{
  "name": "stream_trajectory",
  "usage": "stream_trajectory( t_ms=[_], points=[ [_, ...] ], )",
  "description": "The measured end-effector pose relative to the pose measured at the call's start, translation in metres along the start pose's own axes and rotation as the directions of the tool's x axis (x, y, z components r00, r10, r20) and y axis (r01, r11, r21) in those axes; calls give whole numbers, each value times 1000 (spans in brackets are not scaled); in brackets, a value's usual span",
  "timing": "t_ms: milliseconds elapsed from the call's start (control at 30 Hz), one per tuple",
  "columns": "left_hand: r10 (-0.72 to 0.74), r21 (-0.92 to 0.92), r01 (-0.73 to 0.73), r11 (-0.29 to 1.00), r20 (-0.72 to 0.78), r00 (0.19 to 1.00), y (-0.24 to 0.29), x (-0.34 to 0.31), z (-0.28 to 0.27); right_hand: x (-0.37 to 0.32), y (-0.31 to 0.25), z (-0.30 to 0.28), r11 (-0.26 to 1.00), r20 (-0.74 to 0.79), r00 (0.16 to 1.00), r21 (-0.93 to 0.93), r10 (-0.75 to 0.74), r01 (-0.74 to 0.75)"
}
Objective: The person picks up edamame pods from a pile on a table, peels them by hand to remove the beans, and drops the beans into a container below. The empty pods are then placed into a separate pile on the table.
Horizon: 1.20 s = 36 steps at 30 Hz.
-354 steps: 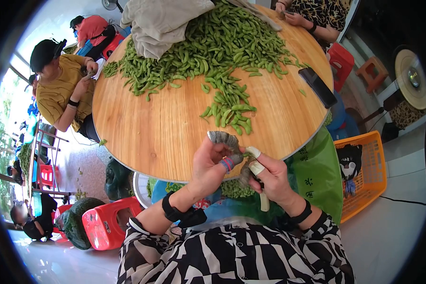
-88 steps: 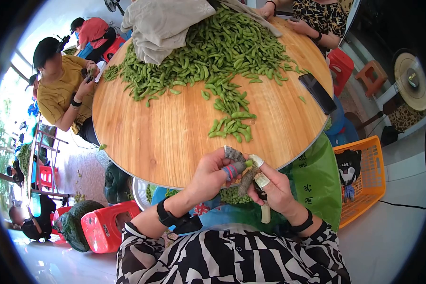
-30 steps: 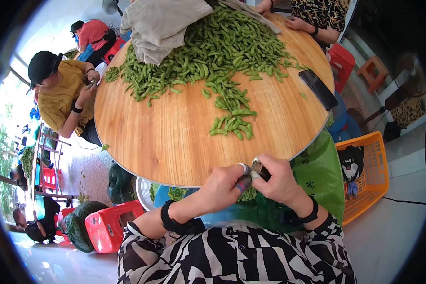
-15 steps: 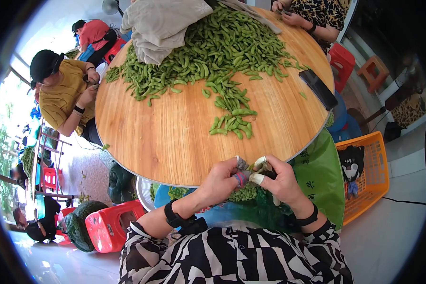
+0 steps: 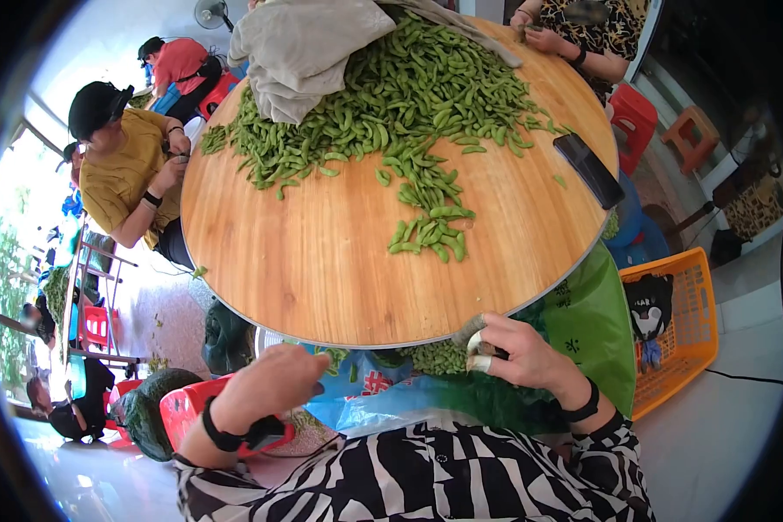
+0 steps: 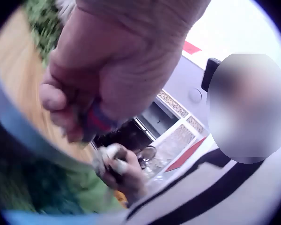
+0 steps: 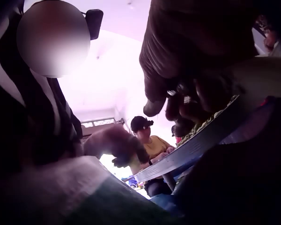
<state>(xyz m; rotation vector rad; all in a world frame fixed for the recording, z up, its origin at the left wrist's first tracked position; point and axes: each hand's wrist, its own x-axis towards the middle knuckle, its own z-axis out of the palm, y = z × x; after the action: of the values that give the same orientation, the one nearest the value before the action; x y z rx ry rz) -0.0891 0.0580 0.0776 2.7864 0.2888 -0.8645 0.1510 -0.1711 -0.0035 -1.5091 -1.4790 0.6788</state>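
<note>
My left hand (image 5: 274,378) is left of the blue bag (image 5: 365,391), over the silver basin's rim (image 5: 265,337). Its fingers curl toward the wrapped thumb in the left wrist view (image 6: 91,89); nothing held shows. Below the table's front edge, my right hand (image 5: 526,352), with pale wraps on its fingers, grips a small dark tool (image 5: 493,351). A metallic glint shows among its dim fingers in the right wrist view (image 7: 196,84). Shelled green beans (image 5: 439,358) lie between the hands, lower down. Green pods (image 5: 431,239) trail toward me from a large heap (image 5: 391,109) on the round table (image 5: 313,261).
A grey cloth (image 5: 304,52) covers part of the heap. The phone (image 5: 588,170) lies at the table's right edge. An orange crate (image 5: 683,322) and a green bag (image 5: 596,322) are at right, a red stool (image 5: 183,413) at left. Others sit around the table.
My hands were together in front of the table edge; the left has moved away to the left and down. The right stays near its place with the tool.
</note>
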Motion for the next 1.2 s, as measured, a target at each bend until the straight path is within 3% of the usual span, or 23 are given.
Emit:
stream_trajectory(
  t_ms=[33,100,133,167,200,233,267,333,367,467,533,567,633,667,700,733,767,833,867,933,1133,1200],
  points=[
    [-6,8,6,1000,0,1000,-3,1,-4,0,-2,1,1000,2,1000,2,-7,7],
    [-20,13,20,1000,-4,1000,-11,11,-11,0,-5,4,852,-26,936,424,351,-307],
    [76,-88,-98,991,-228,971,-14,30,-9,1,-3,4,855,-26,938,420,345,-303],
    [143,-157,-236,959,-449,882,-16,50,-9,2,1,5,738,-19,914,596,405,-315],
    [152,-120,-270,955,-586,796,-13,72,-11,3,4,5,591,0,886,745,463,-308],
    [159,-81,-302,950,-708,689,-8,93,-13,6,3,6,576,-14,908,777,419,-254],
    [158,-85,-308,948,-713,683,-5,110,-13,6,1,9,582,-15,906,771,423,-259],
    [113,-51,-248,967,-788,605,-2,139,-13,8,-2,13,433,-34,897,883,440,-179],
    [110,-53,-248,967,-794,598,-1,149,-12,8,-2,13,421,-8,894,884,447,-203],
    [92,-14,-177,984,-812,576,-7,167,-6,8,-3,15,500,7,888,824,460,-266],
    [72,-42,-227,973,-878,473,-11,171,-8,12,-8,16,548,-9,888,790,459,-275],
    [77,-38,-228,973,-878,472,-12,170,-7,15,-10,16,614,-31,893,736,449,-284],
    [-82,-404,-321,856,-720,689,-4,154,-9,20,-8,15,671,-61,894,684,444,-286],
    [-75,-403,-323,856,-715,695,4,145,-10,23,-4,15,680,-58,906,682,419,-271],
    [-127,-665,-431,610,-619,775,16,136,-15,25,-2,15,689,-53,918,678,394,-256],
    [-133,-843,-458,281,-507,852,24,131,-16,28,-4,16,687,-57,916,680,398,-256],
    [-128,-845,-457,279,-504,854,28,130,-12,31,-9,18,668,-76,915,708,397,-231],
    [-46,-920,-387,61,-390,920,35,128,-5,33,-12,20,646,-95,910,734,404,-210],
    [-43,-921,-386,57,-388,920,39,128,-4,34,-13,20,612,-72,916,764,396,-205],
    [-47,-896,-433,-98,-430,901,48,126,-5,34,-13,20,577,-48,921,791,386,-201],
    [-68,-897,-388,-211,-382,922,49,130,0,31,-12,25,594,-87,929,789,358,-155],
    [-66,-889,-405,-212,-400,914,49,129,2,32,-11,25,538,-64,931,829,360,-151]
  ],
)
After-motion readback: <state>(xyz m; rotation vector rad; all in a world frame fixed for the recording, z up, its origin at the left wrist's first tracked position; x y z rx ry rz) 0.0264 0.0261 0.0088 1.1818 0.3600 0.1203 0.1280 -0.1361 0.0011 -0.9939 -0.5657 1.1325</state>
